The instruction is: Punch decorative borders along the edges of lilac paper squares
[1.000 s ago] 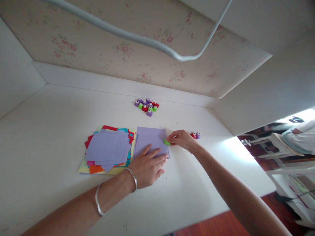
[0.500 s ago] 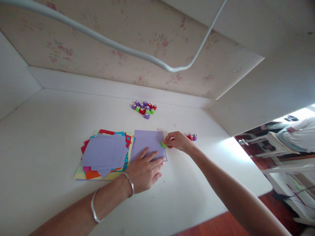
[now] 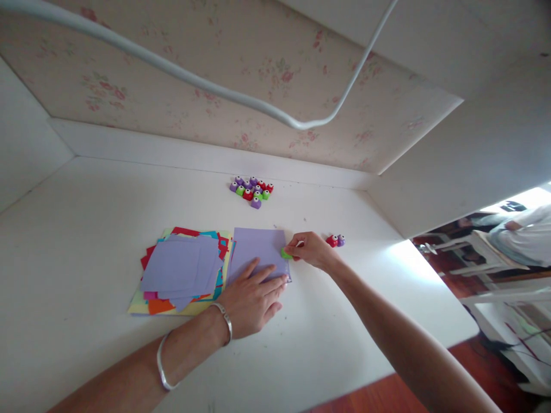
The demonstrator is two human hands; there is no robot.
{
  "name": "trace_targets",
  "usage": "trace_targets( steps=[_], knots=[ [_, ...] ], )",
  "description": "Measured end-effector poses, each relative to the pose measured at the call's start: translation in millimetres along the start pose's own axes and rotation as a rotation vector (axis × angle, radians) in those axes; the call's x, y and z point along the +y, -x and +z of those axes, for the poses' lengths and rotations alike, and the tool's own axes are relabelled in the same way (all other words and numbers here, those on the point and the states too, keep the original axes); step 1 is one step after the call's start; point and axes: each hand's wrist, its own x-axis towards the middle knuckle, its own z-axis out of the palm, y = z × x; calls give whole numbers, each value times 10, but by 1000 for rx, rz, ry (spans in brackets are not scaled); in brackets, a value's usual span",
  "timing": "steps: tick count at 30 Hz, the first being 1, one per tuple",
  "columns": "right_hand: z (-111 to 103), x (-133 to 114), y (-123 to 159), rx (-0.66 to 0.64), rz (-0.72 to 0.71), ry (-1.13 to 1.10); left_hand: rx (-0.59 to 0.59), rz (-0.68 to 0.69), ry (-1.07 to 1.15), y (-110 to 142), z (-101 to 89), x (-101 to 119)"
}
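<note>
A purple sheet of paper (image 3: 259, 244) lies on the white table. My left hand (image 3: 253, 298) rests flat across its lower part with the fingers spread, and silver bangles circle that wrist. My right hand (image 3: 309, 250) pinches a small green craft paper punch (image 3: 286, 253) at the sheet's right edge. Tiny marks or cut-outs show along that edge below the punch, too small to make out. To the left, touching or nearly touching the sheet, is a loose stack of coloured paper (image 3: 172, 267), with purple pieces on top and red, blue, orange and yellow ones beneath.
Several purple, red and green punches (image 3: 248, 194) stand grouped near the back wall. A red punch (image 3: 331, 240) and a purple punch (image 3: 341, 240) sit beyond my right wrist. A white cable (image 3: 297, 122) hangs across the top. At far right a person in white (image 3: 527, 232) is partly visible.
Both hands, the sheet and the green punch stay practically where they were. Only a slight shift of the camera view shows.
</note>
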Motion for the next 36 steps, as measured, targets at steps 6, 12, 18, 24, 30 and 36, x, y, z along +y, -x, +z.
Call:
trace_targets(
  steps=[6, 12, 18, 24, 30, 36],
  knots=[
    [-3, -15, 15, -6, 5, -4, -4, 6, -7, 5, -1, 1],
    [-2, -10, 39, -1, 13, -3, 16, -3, -22, 18, 28, -1],
    [-85, -56, 64, -49, -11, 24, 57, 1, -26, 33, 38, -4],
    [-164, -39, 131, -97, -23, -14, 39, -4, -4, 34, 0, 11],
    [-250, 134, 282, -78, -19, -110, 35, -5, -7, 39, 8, 3],
    [-362, 307, 362, -23, -50, 80, 26, -5, -11, 33, 48, -14]
  ],
)
